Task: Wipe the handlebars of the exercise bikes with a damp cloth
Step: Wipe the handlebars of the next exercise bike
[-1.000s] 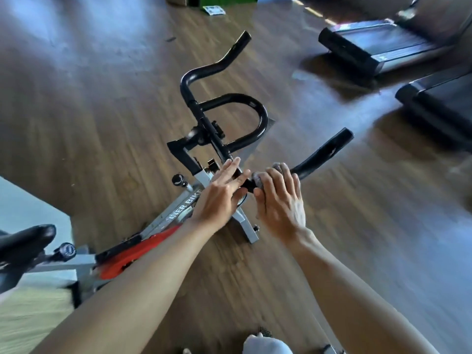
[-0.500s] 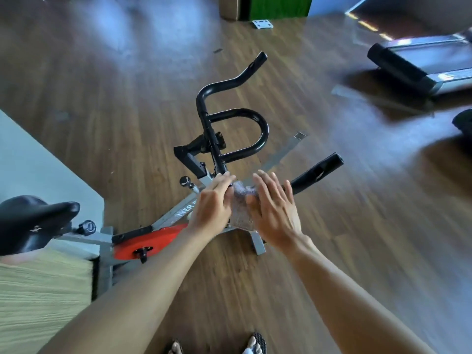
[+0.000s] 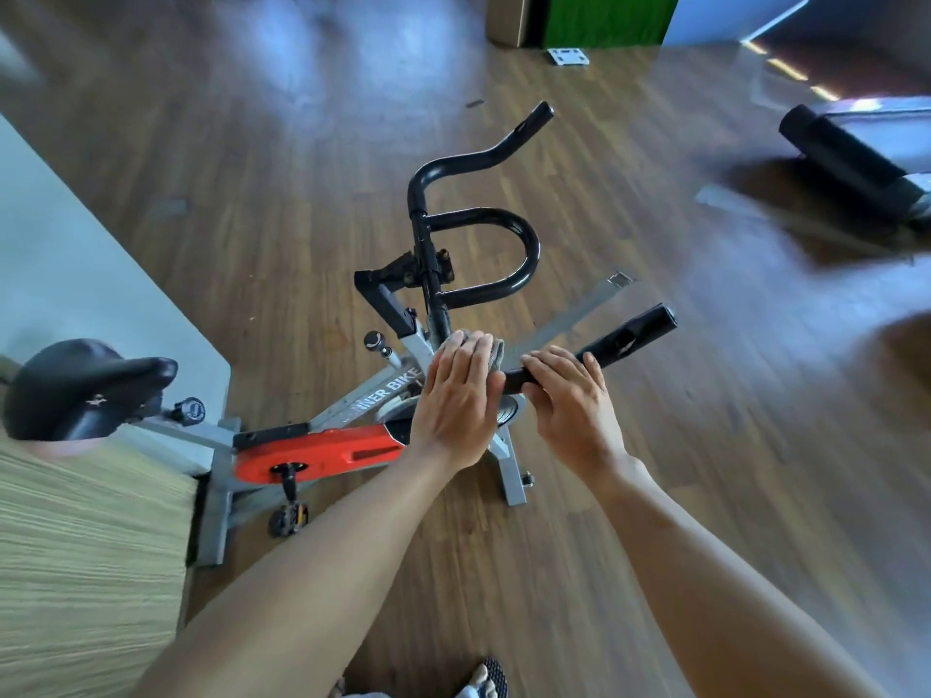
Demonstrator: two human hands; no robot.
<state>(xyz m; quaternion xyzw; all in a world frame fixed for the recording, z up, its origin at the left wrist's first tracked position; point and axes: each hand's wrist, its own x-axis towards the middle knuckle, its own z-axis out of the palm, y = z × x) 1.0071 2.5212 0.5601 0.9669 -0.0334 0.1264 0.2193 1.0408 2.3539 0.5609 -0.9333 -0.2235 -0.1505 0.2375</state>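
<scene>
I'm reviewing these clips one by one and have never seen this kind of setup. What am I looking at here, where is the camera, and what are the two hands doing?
The camera sits on a person's head and looks forward and down, so the two bare arms reaching in from the bottom are the wearer's own. No robot is involved. Below them on the wooden floor stands an exercise bike with black handlebars and a black saddle at the left. The left hand lies with fairly straight fingers on a grey cloth, pressing it onto the bar near the stem. The right hand curls round the near grip of the handlebars. Another machine, blurred, shows at the upper right; a sandalled foot peeks in at the bottom edge.
</scene>
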